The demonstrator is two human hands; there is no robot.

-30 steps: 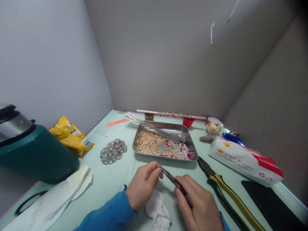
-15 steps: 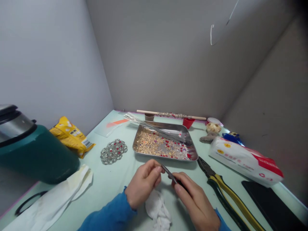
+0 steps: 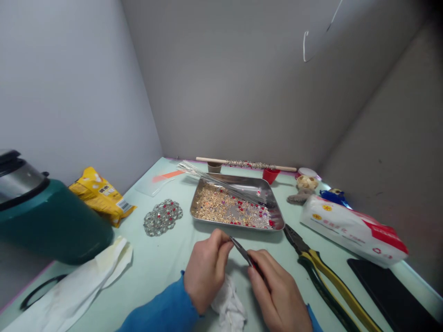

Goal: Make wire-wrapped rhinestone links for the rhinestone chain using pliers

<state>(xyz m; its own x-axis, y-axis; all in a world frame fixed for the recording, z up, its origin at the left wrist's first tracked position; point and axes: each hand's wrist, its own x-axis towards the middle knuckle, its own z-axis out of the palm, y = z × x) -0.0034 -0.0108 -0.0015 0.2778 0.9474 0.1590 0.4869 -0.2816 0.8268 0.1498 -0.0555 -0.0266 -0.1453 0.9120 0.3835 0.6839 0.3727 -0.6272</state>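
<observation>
My right hand [image 3: 277, 288] is closed around slim-jawed pliers [image 3: 241, 250], with a bit of red showing at the handle. Their narrow metal jaws point up and left toward my left hand [image 3: 209, 267]. Thumb and forefinger of that hand are pinched together at the tip of the jaws; whatever small piece is between them is hidden. Just beyond both hands lies a steel tray [image 3: 238, 226] holding gold, clear and red beads [image 3: 214, 205]. A bundle of thin wires [image 3: 207, 176] rests across its far rim. Beneath my hands is a crumpled white tissue [image 3: 229, 306].
Left of the tray lies a beaded wire piece [image 3: 163, 217], near a green bottle [image 3: 55, 221] and a yellow packet [image 3: 100, 196]. Large pliers [image 3: 321, 272], a tissue pack [image 3: 353, 230] and a black flat object [image 3: 391, 295] are at right. Behind stand a red cup [image 3: 270, 175] and a wooden rod [image 3: 211, 160].
My left hand has turned, its back now more toward me, and its pinching fingers have shifted slightly left. The plier tips have moved a little left too.
</observation>
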